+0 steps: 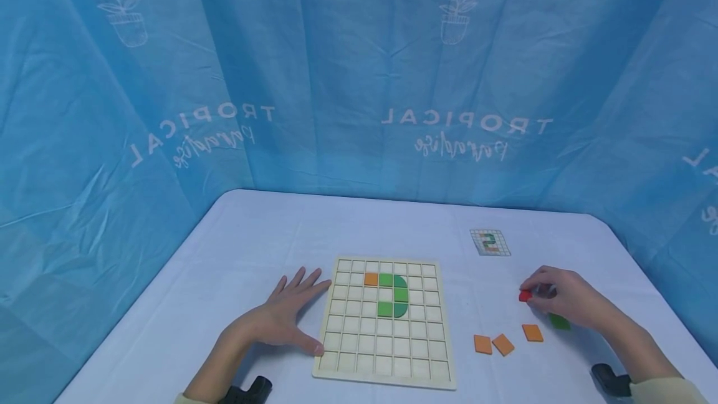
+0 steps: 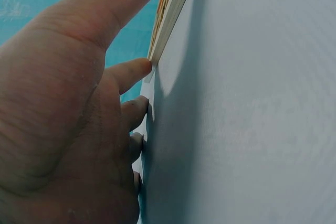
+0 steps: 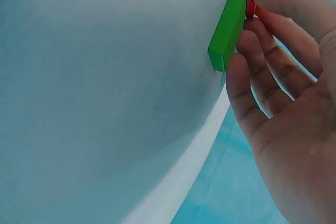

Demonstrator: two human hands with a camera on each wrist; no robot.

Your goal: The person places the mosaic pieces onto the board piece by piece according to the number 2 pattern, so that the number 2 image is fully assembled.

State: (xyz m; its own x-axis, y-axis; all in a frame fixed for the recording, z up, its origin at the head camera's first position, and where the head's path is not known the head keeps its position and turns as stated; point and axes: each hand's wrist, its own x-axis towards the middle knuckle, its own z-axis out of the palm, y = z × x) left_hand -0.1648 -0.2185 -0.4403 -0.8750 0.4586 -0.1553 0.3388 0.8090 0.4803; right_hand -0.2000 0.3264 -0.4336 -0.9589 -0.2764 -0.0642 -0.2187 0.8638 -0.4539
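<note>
A pale wooden grid board lies on the table, bearing an orange square tile and several green tiles in a hook shape. My left hand is spread at the board's left side, thumb and index finger touching its edge; the left wrist view shows the fingertips against the board's side. At the right, my right hand pinches a small red tile between thumb and fingers, low over the table. A green tile lies just under that hand, and in the right wrist view this green tile partly covers the red one.
Three orange tiles lie on the white table between the board and the right hand. Behind them is a small card printed with a grid and a coloured figure. A blue printed curtain surrounds the table's back and sides.
</note>
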